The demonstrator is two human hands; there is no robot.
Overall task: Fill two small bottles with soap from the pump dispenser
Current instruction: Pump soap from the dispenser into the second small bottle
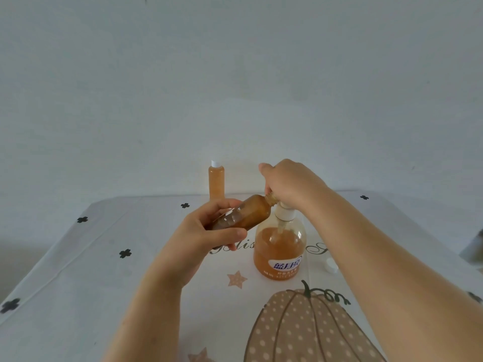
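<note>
While my left hand (206,231) grips the tilted small bottle (244,214) beside the pump dispenser (279,248) labelled 蓝月亮, I see my right hand (287,185) clasping its top.

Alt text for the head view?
The left hand holds a small bottle tilted, neck at the pump dispenser, while the right hand grips its pump head. A capped bottle stands behind; a white cap lies beside.
</note>
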